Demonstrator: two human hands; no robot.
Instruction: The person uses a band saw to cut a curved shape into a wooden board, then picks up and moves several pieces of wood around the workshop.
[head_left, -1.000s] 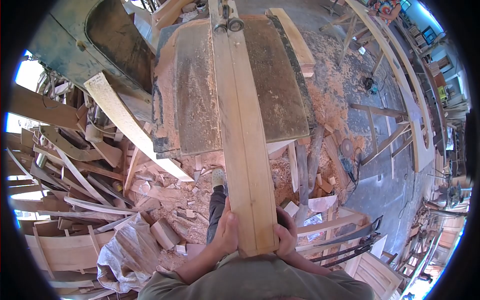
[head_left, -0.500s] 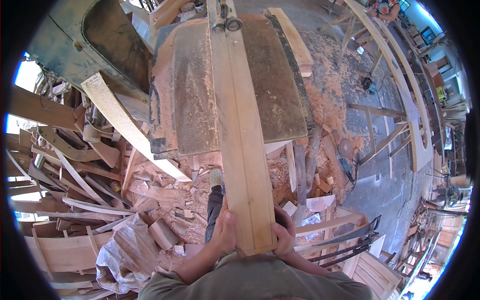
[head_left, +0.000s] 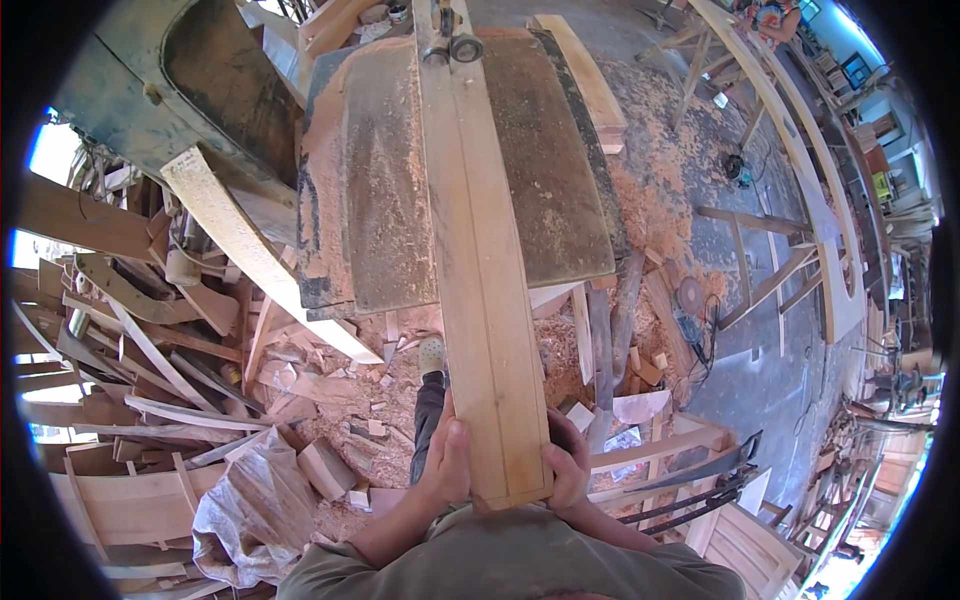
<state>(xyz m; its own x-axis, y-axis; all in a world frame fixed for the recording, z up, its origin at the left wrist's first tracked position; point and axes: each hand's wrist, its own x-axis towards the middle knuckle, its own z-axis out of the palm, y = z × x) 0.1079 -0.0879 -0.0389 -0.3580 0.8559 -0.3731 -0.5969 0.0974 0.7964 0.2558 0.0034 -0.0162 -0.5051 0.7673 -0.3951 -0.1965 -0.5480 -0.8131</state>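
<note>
A long wooden board point(head_left: 488, 350) with dark pencil lines along its length stretches from my body to the far side of a sawdust-covered machine table point(head_left: 385, 200). Its far part rests on that table, under a metal guide with small rollers point(head_left: 464, 48). The near end overhangs the table's front edge, close to my shirt. My left hand point(head_left: 447, 462) grips the board's left edge, thumb up along the side. On the opposite edge my right hand point(head_left: 568, 465) is closed, thumb near the top face. The fingers of both hands are partly hidden beneath the board.
A large machine housing point(head_left: 140, 90) stands left of the table, with a curved wood piece point(head_left: 260, 260) leaning below it. Offcuts and a whitish sack point(head_left: 255, 510) crowd the left. An angle grinder point(head_left: 690, 325) lies right. Another person point(head_left: 775, 20) is at the far right.
The board shifts very slightly at the table, its far part edging left. Both hands keep the same hold.
</note>
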